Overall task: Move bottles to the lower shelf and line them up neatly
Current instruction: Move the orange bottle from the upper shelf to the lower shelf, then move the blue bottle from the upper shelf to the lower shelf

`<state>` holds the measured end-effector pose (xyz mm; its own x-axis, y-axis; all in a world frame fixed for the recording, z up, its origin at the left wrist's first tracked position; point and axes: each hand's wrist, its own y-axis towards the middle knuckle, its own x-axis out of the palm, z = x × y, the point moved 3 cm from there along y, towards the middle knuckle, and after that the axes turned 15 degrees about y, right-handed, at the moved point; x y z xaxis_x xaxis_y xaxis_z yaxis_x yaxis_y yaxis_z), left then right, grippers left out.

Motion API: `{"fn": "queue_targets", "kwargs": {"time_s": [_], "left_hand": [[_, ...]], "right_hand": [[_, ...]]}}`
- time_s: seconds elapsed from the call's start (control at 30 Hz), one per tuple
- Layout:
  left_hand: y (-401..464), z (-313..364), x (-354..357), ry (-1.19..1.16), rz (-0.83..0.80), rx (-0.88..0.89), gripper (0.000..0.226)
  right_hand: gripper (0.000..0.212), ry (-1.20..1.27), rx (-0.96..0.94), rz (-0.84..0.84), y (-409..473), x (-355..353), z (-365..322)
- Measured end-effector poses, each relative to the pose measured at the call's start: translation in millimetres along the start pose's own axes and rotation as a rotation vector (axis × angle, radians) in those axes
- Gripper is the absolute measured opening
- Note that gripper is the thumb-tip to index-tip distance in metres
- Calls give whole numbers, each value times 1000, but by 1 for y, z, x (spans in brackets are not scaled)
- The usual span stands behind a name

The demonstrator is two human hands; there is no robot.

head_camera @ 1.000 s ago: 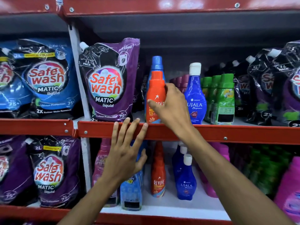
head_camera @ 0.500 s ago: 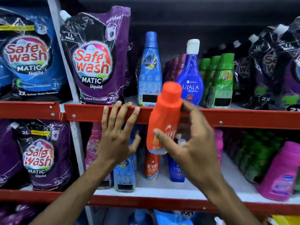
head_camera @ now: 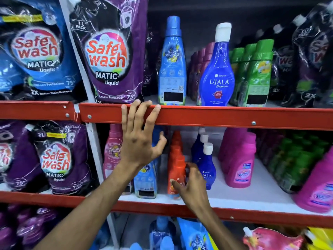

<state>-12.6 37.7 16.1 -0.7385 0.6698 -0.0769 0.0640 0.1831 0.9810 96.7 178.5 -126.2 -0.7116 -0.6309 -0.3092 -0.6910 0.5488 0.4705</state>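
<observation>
Orange bottle (head_camera: 175,175) stood upright at the near end of its row on the lower shelf (head_camera: 252,199), right hand (head_camera: 191,186) wrapped around its base. Left hand (head_camera: 139,141) lay spread, fingertips hooked over the red upper shelf rail (head_camera: 216,117).

A metal rack of red-painted shelf rails (head_camera: 216,117) with bolts fills the view, its white boards (head_camera: 252,193) bright under overhead light. A pale grey upright post (head_camera: 93,141) divides the bays, and the recess above the top shelf lies in dark shadow.
</observation>
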Motion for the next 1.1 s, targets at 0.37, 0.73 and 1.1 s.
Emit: {"fn": "queue_targets", "kwargs": {"time_s": [0.37, 0.73, 1.1], "left_hand": [[0, 2, -4, 14, -46, -11, 78], [9, 24, -24, 83, -185, -78, 84], [20, 73, -19, 136, -224, 83, 92]], "right_hand": [[75, -125, -29, -22, -4, -10, -19], [57, -485, -755, 548, 19, -116, -184], [118, -509, -226, 446, 100, -131, -208]]}}
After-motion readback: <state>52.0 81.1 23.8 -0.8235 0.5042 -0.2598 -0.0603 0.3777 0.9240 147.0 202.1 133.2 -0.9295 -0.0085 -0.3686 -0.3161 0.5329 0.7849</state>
